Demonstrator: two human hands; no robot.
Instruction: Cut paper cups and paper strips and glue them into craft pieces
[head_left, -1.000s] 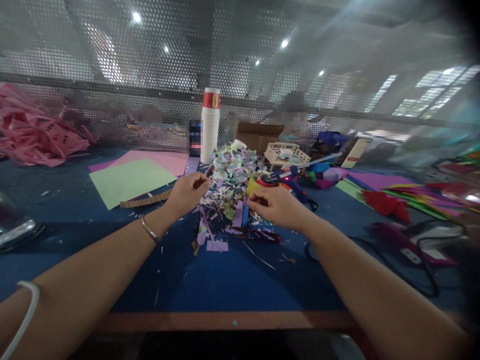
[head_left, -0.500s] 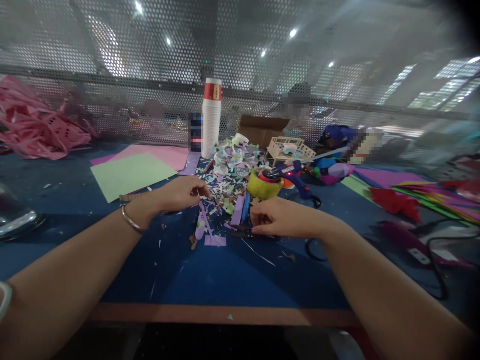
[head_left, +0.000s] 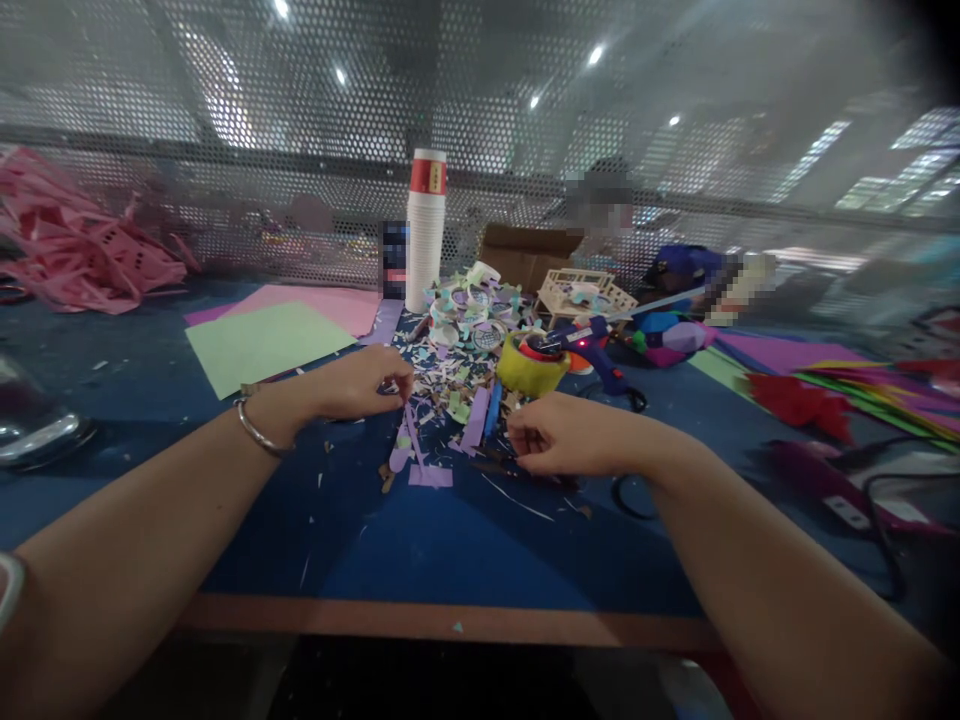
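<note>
My left hand [head_left: 367, 383] is closed in a pinch at the upper end of a narrow purple paper strip [head_left: 414, 440]. The strip's lower end meets a small purple paper rectangle [head_left: 430, 476] on the table. My right hand [head_left: 562, 435] is curled low over the table, with dark, blurred scissors [head_left: 491, 467] sticking out to the left from under its fingers. Their handles are mostly hidden. Between the hands lie a wider purple strip [head_left: 475, 420], a blue stick-like piece [head_left: 492, 408] and many paper scraps [head_left: 442, 380].
Behind the scraps stand a tall cup stack [head_left: 425, 240] and a pile of paper-trimmed rings [head_left: 472, 310]. A yellow tape roll [head_left: 531, 365] and a glue gun [head_left: 592, 345] sit right of centre. Green paper [head_left: 266, 345] lies left; a purple device [head_left: 840, 485] lies right.
My right hand has shifted slightly right, and the scissors with it. My left hand stays at the purple strip. The whole view has moved a little.
</note>
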